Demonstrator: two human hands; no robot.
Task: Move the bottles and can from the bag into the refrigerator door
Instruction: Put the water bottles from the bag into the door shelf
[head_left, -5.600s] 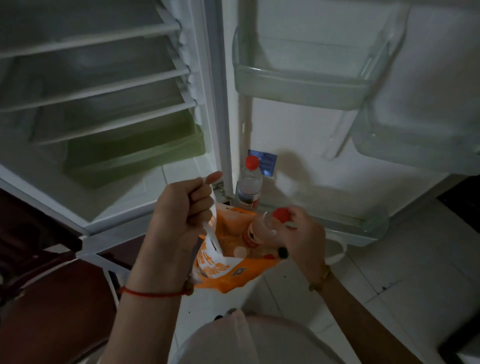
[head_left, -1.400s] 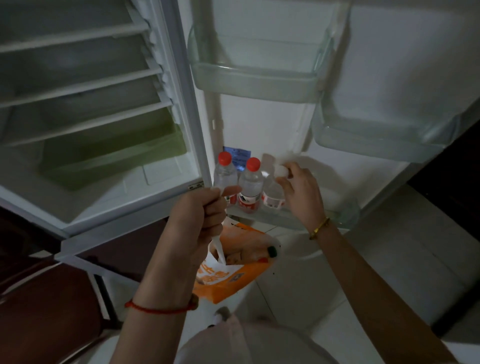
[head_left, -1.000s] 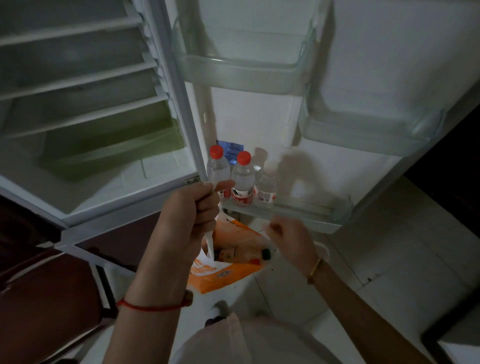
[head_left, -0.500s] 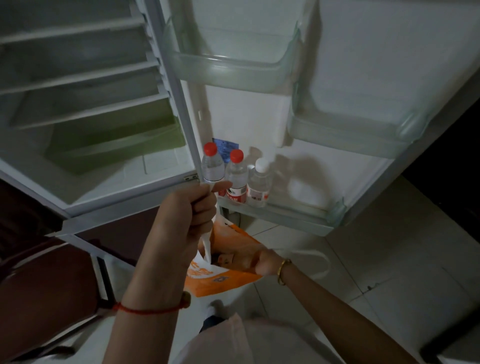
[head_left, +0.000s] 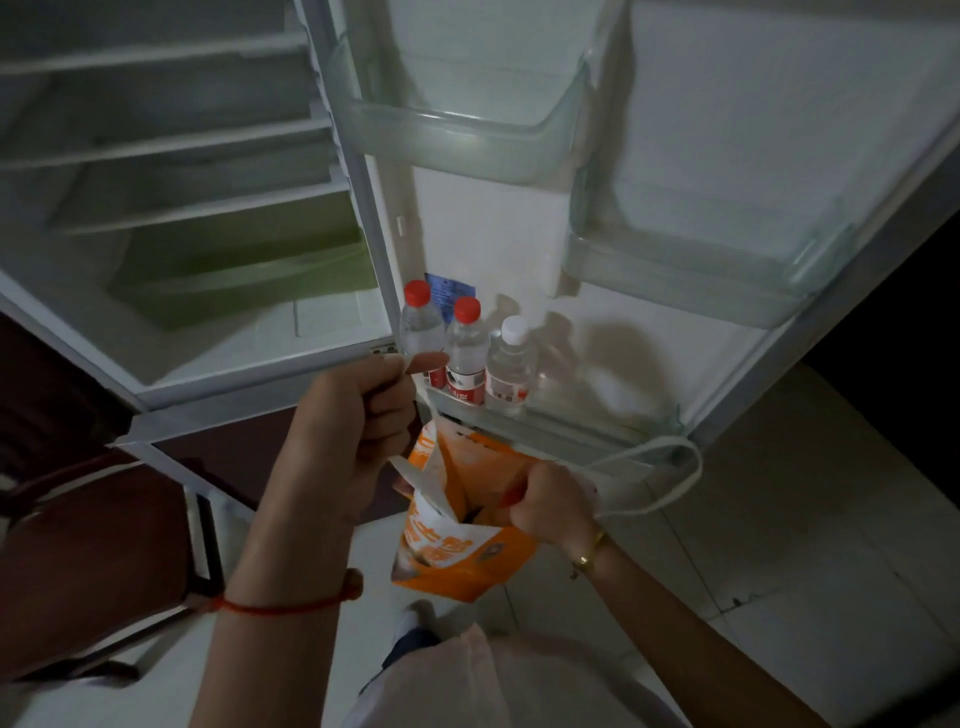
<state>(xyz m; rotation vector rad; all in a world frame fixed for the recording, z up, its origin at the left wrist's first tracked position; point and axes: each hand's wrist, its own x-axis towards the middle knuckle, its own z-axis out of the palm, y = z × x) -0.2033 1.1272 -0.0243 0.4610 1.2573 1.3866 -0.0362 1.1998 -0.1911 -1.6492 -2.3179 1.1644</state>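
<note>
Orange bag (head_left: 452, 558) is gripped and held open by the left hand (head_left: 358, 415); the right hand (head_left: 550, 506) is sunk inside, its grasp hidden. Three bottles (head_left: 466, 348) are lined up in the bottom door shelf (head_left: 571, 432). The next item should be lifted straight up, the mouth kept wide.

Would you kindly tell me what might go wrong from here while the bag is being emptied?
1. The bag hangs from one handle gripped by the left hand. With the right hand digging inside, it may swing or tip.
2. The loose handle droops beside the corner of the door shelf and could snag there.
3. The bottles stand bunched together, so the next item might knock over the white-capped bottle.
</note>
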